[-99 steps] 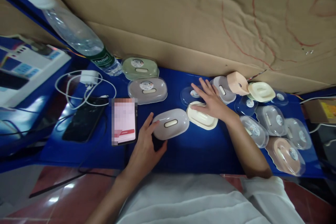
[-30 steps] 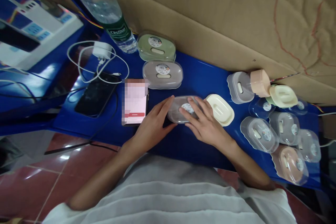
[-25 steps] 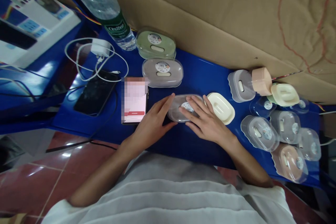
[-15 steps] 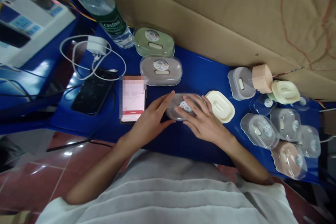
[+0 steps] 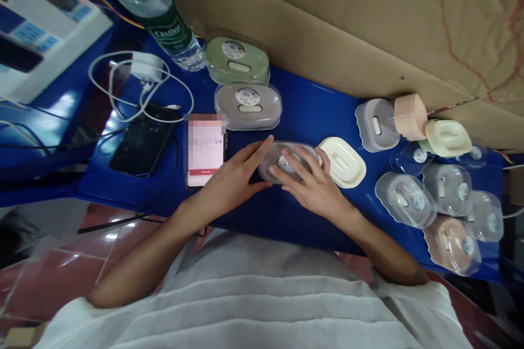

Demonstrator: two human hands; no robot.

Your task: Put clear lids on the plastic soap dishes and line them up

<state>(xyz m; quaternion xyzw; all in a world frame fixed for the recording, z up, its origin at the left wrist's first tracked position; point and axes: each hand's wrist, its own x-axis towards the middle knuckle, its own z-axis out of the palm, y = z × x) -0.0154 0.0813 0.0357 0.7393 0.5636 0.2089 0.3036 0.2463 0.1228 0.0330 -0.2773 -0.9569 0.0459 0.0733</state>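
Under both hands lies a grey soap box (image 5: 278,148) with a clear lid and a round sticker (image 5: 285,162). My left hand (image 5: 237,174) grips its left end, fingers along the far side and thumb on the near side. My right hand (image 5: 313,180) rests over the lid with its fingers spread, the fingertips at the sticker. Just right of the box, close to my right fingers, sits a cream oval tray (image 5: 343,163) with a raised middle. Part of the box is hidden by my right hand.
Behind stand a green box (image 5: 237,60) and a grey lidded box (image 5: 248,108). Several lidded boxes (image 5: 406,200) and an upended peach part (image 5: 410,116) crowd the right. A lit phone (image 5: 205,158), dark phone (image 5: 143,142), charger (image 5: 146,67), water bottle (image 5: 170,30) and power strip (image 5: 53,46) are left.
My right fingers have shifted slightly across the lid, around the sticker. My left hand keeps its place on the box's end. The whole view has tilted a little.
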